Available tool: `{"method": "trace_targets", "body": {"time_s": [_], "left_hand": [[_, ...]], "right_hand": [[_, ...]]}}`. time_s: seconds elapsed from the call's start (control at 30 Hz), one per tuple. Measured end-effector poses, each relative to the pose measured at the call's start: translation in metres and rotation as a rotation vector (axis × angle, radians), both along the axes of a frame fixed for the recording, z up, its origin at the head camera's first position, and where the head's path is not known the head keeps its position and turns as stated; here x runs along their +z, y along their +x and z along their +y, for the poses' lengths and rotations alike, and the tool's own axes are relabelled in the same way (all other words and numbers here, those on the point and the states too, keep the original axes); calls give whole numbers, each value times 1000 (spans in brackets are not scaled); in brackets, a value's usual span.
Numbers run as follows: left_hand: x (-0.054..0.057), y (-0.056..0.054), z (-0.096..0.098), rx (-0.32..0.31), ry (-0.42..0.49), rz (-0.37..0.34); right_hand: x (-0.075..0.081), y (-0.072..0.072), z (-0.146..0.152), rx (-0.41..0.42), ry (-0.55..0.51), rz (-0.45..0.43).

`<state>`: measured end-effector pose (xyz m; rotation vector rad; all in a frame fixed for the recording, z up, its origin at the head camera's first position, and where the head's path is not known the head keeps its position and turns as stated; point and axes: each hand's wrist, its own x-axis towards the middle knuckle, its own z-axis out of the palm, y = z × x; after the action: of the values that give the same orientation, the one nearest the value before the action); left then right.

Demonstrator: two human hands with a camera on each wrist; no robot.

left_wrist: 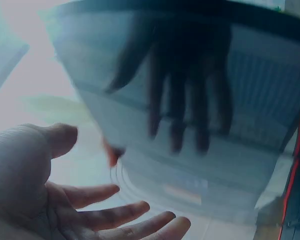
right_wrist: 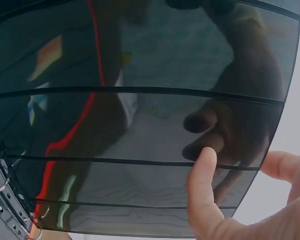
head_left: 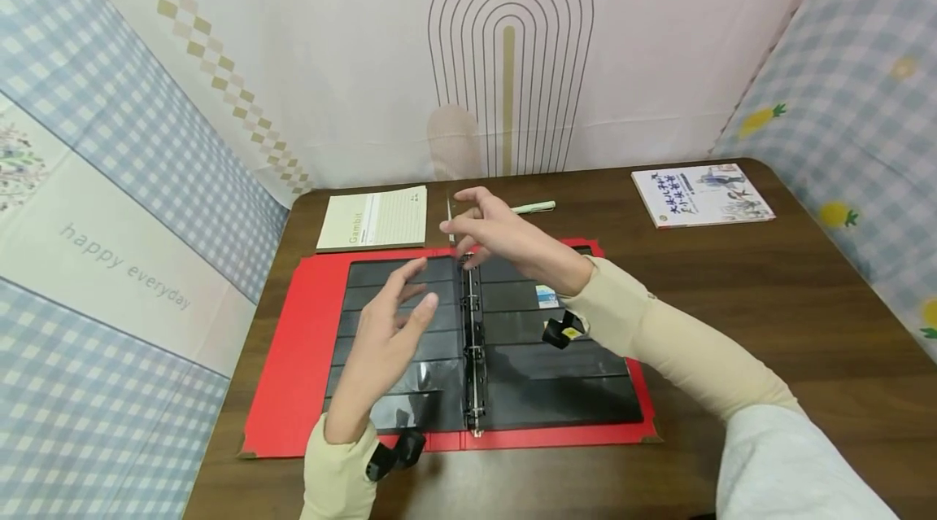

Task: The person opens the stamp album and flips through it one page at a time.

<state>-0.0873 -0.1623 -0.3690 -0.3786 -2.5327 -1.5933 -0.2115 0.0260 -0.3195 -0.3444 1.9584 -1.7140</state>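
A red ring binder [head_left: 274,357] lies spread on the table with black pocket pages. One black pocket page [right_wrist: 155,125] stands up from the rings, nearly edge-on in the head view. My right hand [head_left: 505,239] pinches its outer edge; in the right wrist view the thumb [right_wrist: 205,175] lies across its glossy face and a finger shows past the edge. Over the left-hand page [head_left: 359,321], my left hand [head_left: 388,333] is held with fingers spread, holding nothing. The raised page mirrors that hand in the left wrist view. A small blue-and-white stamp-like piece [head_left: 546,297] sits in the right-hand page.
A Gambit notepad [head_left: 388,219] lies behind the binder at the left. Behind the right hand is a light green pen [head_left: 534,207]. A white book [head_left: 703,194] with blue lettering lies at the far right. Patterned cloth [head_left: 366,56] hangs along the table's back.
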Motion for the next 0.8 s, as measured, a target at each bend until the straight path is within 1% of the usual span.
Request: {"method": "trace_targets", "body": {"time_s": [0.07, 0.13, 0.27, 0.37, 0.5, 0.63, 0.73, 0.8], "left_hand": [[3, -1, 5, -5, 10, -8], [5, -1, 8, 2, 36, -8], [6, -1, 9, 22, 114, 10], [6, 1, 7, 29, 153, 22], [6, 5, 4, 15, 182, 19], [7, 9, 0, 15, 158, 22], [10, 9, -3, 28, 123, 31], [11, 9, -8, 36, 117, 26]], "right_hand": [[0, 0, -2, 15, 13, 8], [0, 0, -3, 29, 21, 18], [-2, 0, -1, 67, 42, 53], [-3, 0, 3, 95, 50, 102], [-7, 1, 7, 129, 38, 184], [-10, 2, 10, 160, 4, 235], [-11, 2, 12, 165, -17, 249], [-12, 1, 14, 158, -16, 251]]}}
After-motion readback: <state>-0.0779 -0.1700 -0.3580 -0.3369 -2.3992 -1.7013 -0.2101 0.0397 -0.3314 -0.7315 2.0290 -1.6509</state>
